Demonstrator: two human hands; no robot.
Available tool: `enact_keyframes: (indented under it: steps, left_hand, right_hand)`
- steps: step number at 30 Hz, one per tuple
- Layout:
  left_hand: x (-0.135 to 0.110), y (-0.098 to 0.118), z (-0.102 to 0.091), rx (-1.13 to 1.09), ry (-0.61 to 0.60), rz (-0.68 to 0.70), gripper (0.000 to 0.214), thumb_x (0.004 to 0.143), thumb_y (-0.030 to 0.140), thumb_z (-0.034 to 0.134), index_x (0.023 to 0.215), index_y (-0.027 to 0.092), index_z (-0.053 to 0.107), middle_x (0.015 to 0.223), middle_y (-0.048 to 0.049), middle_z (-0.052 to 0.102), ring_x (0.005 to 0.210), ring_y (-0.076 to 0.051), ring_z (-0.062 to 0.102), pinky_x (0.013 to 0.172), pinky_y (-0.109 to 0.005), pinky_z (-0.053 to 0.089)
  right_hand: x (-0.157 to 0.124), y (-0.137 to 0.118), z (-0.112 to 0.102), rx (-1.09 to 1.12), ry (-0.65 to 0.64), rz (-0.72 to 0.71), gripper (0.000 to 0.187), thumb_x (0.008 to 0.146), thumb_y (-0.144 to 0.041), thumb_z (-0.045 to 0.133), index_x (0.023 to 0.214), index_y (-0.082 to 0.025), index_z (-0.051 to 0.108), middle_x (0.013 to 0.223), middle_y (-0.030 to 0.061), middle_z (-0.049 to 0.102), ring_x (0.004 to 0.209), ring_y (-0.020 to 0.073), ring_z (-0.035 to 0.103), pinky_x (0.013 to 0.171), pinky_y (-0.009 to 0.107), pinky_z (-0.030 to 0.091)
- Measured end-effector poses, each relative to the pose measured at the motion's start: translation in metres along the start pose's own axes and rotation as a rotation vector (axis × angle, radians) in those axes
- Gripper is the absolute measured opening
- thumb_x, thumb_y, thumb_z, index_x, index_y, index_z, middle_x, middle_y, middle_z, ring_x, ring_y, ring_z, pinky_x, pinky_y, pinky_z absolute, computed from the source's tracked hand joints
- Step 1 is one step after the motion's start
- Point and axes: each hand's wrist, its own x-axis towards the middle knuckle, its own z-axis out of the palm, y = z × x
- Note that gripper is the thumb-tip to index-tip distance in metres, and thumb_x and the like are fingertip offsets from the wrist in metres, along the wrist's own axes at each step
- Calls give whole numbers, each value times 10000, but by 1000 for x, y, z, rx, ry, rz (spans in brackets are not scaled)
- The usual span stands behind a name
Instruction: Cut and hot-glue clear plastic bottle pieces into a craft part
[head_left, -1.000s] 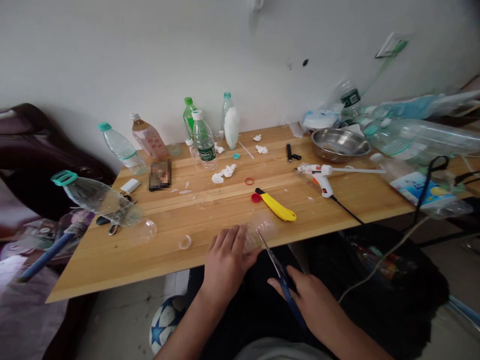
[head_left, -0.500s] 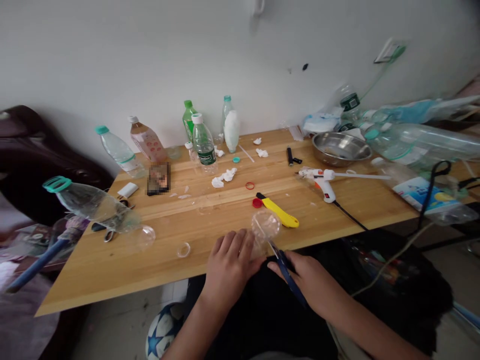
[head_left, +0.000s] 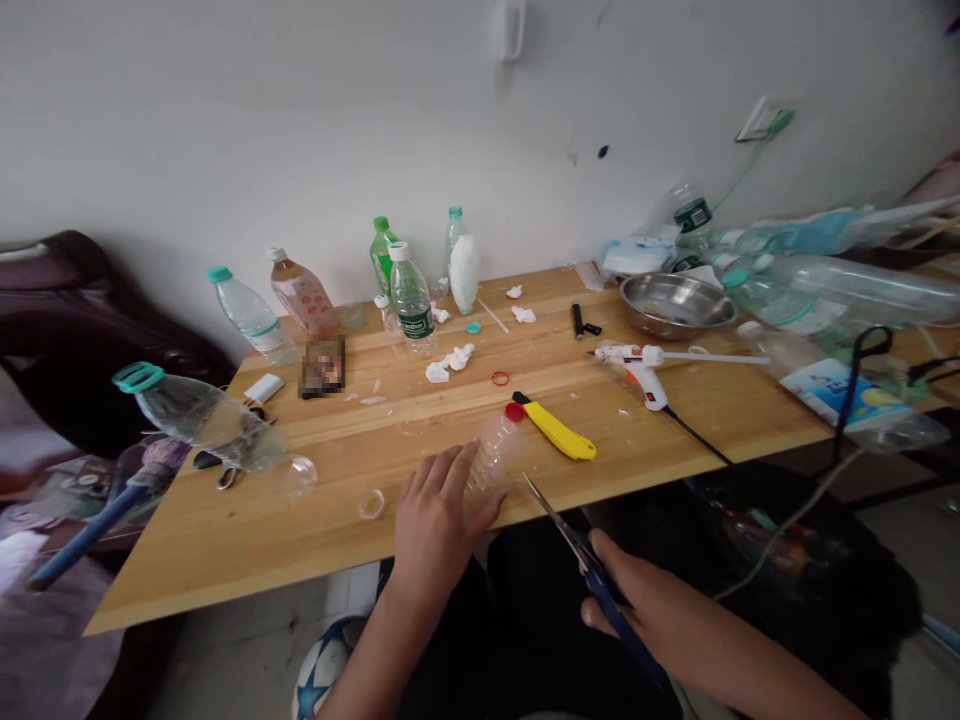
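Hands, two. We list one left hand point(head_left: 439, 500), fingers curved over and holding one clear ribbed plastic piece point(head_left: 495, 458) near the front edge of one wooden table point(head_left: 300, 540); one right hand point(head_left: 637, 585), closed around the dark blue handles of one pair of scissors point(head_left: 556, 519), tips just beside the plastic. The piece is blurred and partly covered, so we call it only probably a bottle section. Beyond it we count one yellow cutter point(head_left: 559, 432), one red cap point(head_left: 514, 412), one red ring point(head_left: 499, 384), one white glue gun point(head_left: 645, 378), one metal bowl point(head_left: 675, 322).
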Motion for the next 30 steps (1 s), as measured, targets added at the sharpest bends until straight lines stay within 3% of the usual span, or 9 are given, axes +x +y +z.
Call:
enact_keyframes:
  steps: [3,7,14,22,30]
  left_hand:
    - [-1,2,3,-13,28,15,504,873,420,710,1283,161,571,1158,-106,731,1051,-279,679,909,-421,573]
    - [-2,3,5,6,49,47,492,877,423,708,1278,171,576,1181,-108,733,1059,-277,680,915,-413,557]
    - [-6,8,7,104,59,212,440,925,346,664,1307,145,581,1259,-112,721,1111,-287,671,956,-422,498]
    - [-9,9,8,223,140,207,418,922,271,675,1313,146,598,1285,-92,716,1127,-305,659,994,-444,459]
    - [-17,6,16,258,177,279,432,933,188,642,1359,143,590,1334,-63,692,1211,-311,612,1094,-460,388]
  right_hand:
    - [-5,0,0,50,-26,-10,251,859,-373,610,1021,-229,483,976,61,678,906,229,654,800,322,457]
    - [-5,-3,-4,70,-21,-27,182,894,-379,567,966,-230,492,941,41,667,876,210,644,787,310,457]
    - [-1,-9,-20,79,-102,-38,249,919,-460,549,985,-223,517,995,57,665,901,220,637,822,334,462]
    - [-3,-10,-21,119,-121,11,289,940,-508,508,960,-220,530,987,67,660,905,229,620,832,355,457]
    - [4,0,-10,370,-218,-51,376,942,-583,510,885,-212,498,775,-14,540,693,133,468,672,282,414]
